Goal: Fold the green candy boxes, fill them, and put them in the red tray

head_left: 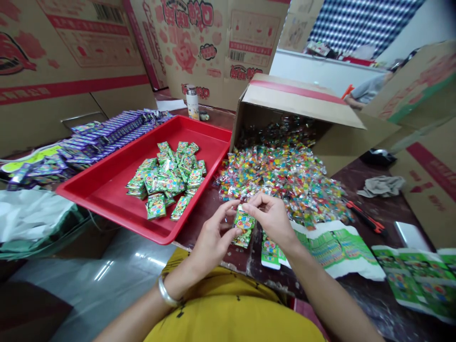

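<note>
I have my left hand (213, 235) and my right hand (272, 216) both pinched on one small green packet (244, 223), fingertips at its top edge, held just in front of the heap of wrapped candies (281, 178) spilling from the tipped carton (299, 102). Left of that heap sits the red tray (107, 185) with a pile of green packets (167, 178); right of it lie flat green wrappers (338, 247) on the desk (370, 209)

The tall brown cardboard cartons (199, 42) carry red printed characters and barcodes, too blurred to read. Print on the small green foil packets (166, 178) cannot be read either.
</note>
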`<state>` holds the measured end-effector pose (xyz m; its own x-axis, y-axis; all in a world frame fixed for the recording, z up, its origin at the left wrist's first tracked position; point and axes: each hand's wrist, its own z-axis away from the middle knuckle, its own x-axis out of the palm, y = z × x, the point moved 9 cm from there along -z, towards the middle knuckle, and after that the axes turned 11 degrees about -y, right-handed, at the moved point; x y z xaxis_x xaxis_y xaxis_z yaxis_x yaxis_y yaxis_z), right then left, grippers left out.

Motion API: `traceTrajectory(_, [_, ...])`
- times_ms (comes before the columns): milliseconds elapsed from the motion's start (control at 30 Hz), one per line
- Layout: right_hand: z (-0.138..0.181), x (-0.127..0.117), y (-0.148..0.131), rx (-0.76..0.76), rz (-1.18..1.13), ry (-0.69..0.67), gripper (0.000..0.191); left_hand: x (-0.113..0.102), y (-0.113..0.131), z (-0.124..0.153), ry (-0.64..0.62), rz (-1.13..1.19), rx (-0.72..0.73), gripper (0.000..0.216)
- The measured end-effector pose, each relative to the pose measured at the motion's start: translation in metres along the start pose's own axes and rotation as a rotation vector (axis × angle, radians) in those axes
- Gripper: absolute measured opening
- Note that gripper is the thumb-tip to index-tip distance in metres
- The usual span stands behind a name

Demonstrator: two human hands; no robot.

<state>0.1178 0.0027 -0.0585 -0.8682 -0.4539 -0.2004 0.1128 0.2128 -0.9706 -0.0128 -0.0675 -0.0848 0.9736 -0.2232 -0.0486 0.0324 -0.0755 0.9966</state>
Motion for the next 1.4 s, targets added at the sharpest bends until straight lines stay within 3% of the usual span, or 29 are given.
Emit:
traceTrajectory(167, [0.01,0.009,-0.013,-0.121,0.084,-0.029,0.028,-0.002,-0.001,0.006,0.021,0.063,-0.031,0.039])
traceTrajectory(267, [0.017,0.019,-0.013,-0.096,0.071,-0.178,0.018,-0.015,0.007,0.003,0.019,0.036,-0.02,0.033])
traceTrajectory(333, [0.021,0.017,-0.012,-0.061,0.052,-0.248,0.039,-0.04,0.019,-0.009,0.04,-0.064,-0.005,0.031])
traceTrajectory(400, [0.024,-0.004,-0.01,-0.049,0.043,-0.162,0.056,-0.081,0.037,-0.027,0.113,-0.264,0.004,0.032])
traceTrajectory(500, [0.034,-0.051,0.001,-0.008,0.132,0.066,0.043,-0.142,0.06,-0.055,0.252,-0.678,-0.064,0.051])
traceTrajectory(567, [0.043,-0.075,0.014,0.056,0.281,0.127,0.029,-0.151,0.068,-0.067,0.244,-0.903,-0.06,0.072])
traceTrajectory(633, [0.054,-0.091,0.028,0.114,0.451,0.124,0.025,-0.128,0.07,-0.067,0.205,-1.011,0.048,0.083])
traceTrajectory(733, [0.066,-0.096,0.049,0.181,0.713,0.033,0.024,-0.049,0.049,-0.049,0.047,-0.971,0.214,0.082])
traceTrajectory(833, [0.069,-0.087,0.067,0.239,0.952,-0.057,0.021,0.044,0.0,-0.031,-0.232,-0.931,0.179,0.093])
traceTrajectory(933, [0.065,-0.075,0.078,0.249,1.077,-0.088,0.026,0.094,-0.038,-0.028,-0.302,-0.962,0.137,0.104])
traceTrajectory(1033, [0.06,-0.067,0.079,0.19,1.08,-0.079,0.022,0.105,-0.057,-0.033,-0.303,-0.99,0.109,0.106])
traceTrajectory(1200, [0.062,-0.073,0.056,0.052,0.911,0.03,0.011,0.097,-0.06,-0.032,-0.282,-0.977,0.08,0.107])
traceTrajectory(1400, [0.062,-0.083,0.053,0.169,0.245,0.201,0.024,0.092,-0.037,-0.024,-0.259,-0.765,0.101,0.091])
